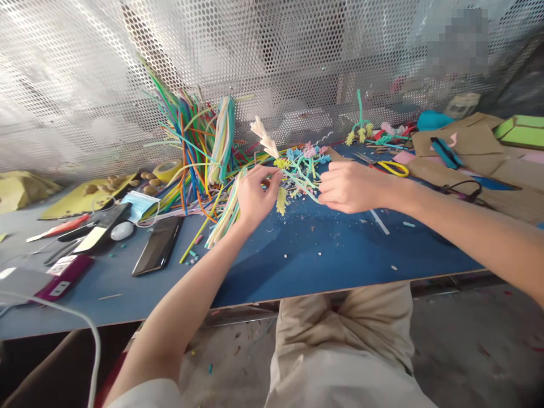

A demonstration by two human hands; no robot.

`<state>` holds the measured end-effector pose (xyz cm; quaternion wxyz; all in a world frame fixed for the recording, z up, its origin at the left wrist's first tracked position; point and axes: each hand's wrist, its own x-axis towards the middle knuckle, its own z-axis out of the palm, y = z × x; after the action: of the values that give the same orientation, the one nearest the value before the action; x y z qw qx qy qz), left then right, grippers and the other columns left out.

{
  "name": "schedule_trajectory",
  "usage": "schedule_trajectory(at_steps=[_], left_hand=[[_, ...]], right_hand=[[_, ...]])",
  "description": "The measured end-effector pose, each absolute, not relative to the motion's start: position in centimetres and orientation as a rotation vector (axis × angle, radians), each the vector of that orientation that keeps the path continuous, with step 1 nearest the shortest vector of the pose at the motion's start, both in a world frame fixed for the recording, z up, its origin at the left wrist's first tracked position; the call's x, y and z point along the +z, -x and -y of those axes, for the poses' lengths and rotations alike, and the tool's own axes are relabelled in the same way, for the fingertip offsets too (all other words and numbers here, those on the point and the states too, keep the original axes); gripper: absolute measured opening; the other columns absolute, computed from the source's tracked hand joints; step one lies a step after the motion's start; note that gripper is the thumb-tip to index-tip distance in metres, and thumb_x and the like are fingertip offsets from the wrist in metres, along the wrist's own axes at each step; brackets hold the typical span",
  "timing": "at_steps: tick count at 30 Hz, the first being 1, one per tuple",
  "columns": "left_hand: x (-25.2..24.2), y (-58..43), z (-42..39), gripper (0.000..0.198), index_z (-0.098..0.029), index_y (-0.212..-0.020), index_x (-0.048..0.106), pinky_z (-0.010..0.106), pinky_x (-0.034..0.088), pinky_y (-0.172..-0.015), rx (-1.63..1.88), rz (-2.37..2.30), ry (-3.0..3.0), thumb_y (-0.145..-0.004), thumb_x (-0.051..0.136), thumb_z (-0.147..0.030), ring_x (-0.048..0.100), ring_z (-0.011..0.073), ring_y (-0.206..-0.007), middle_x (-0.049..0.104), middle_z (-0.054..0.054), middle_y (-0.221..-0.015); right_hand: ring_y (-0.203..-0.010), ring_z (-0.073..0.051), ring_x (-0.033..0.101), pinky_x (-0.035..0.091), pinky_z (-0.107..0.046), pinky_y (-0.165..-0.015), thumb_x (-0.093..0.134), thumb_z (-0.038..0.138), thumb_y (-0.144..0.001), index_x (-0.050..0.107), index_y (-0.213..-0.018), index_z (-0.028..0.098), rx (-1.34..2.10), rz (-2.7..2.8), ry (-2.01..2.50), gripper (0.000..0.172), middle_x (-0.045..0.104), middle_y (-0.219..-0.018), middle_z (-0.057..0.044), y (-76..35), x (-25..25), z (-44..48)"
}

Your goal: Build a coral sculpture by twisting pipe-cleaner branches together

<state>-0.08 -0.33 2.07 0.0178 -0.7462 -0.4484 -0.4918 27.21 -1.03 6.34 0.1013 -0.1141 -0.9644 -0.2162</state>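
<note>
My left hand [254,195] is raised over the blue table [323,255], its fingers pinched on a yellow pipe-cleaner flower [281,199]. My right hand [348,186] is closed around the pale green stems of a pipe-cleaner bouquet [304,167] with blue, pink and yellow blossoms. A cream fuzzy sprig [263,136] sticks up just above my left fingers. Both hands meet at the bouquet, a little above the tabletop.
A heap of coloured pipe cleaners [199,147] leans on the perforated metal screen [255,62] behind. Yellow-handled scissors [385,165] lie to the right, by cardboard sheets [463,153]. A black phone [158,245], face mask [138,204], tape roll [166,170] and magenta box [63,276] sit left.
</note>
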Motion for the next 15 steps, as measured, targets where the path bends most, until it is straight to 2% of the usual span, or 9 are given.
schedule_trajectory(at_steps=[5,8,11,15], left_hand=[[1.6,-0.3,0.5,0.019,-0.027,-0.097,0.082,0.036,0.047,-0.079,-1.029,1.262,2.336,-0.101,0.064,-0.034,0.071,0.0192,-0.08,0.08,0.002,-0.096],[1.6,-1.3,1.5,0.021,-0.029,-0.097,0.081,0.04,0.045,-0.082,-0.891,1.142,2.381,-0.102,0.061,-0.032,0.073,0.0218,-0.086,0.08,0.003,-0.096],[1.8,-2.1,2.7,0.022,-0.03,-0.099,0.08,0.043,0.045,-0.089,-0.82,1.004,2.436,-0.103,0.059,-0.03,0.074,0.0234,-0.094,0.08,0.003,-0.101],[2.0,-2.1,3.4,0.019,-0.034,-0.105,0.08,0.047,0.043,-0.097,-0.817,0.887,2.486,-0.102,0.061,-0.031,0.073,0.0233,-0.095,0.081,0.001,-0.105]], right_hand=[[-0.083,-0.02,0.052,0.034,-0.038,-0.077,0.038,0.012,-0.108,0.067,-0.08,0.02,-1.009,2.788,0.362,0.041,0.059,-0.075,-0.004,-26.2,10.8,5.1],[-0.092,-0.021,0.055,0.035,-0.039,-0.078,0.024,0.01,-0.11,0.066,-0.082,0.018,-1.189,2.777,0.338,0.052,0.058,-0.078,-0.005,-25.6,13.7,5.6],[-0.105,-0.021,0.056,0.038,-0.041,-0.085,0.023,0.016,-0.113,0.068,-0.086,0.016,-1.138,2.817,0.359,0.053,0.063,-0.086,-0.005,-25.0,16.0,4.9],[-0.11,-0.022,0.053,0.034,-0.048,-0.096,0.037,0.035,-0.115,0.079,-0.094,0.017,-0.907,2.764,0.396,0.049,0.072,-0.091,-0.003,-26.1,17.8,1.5]])
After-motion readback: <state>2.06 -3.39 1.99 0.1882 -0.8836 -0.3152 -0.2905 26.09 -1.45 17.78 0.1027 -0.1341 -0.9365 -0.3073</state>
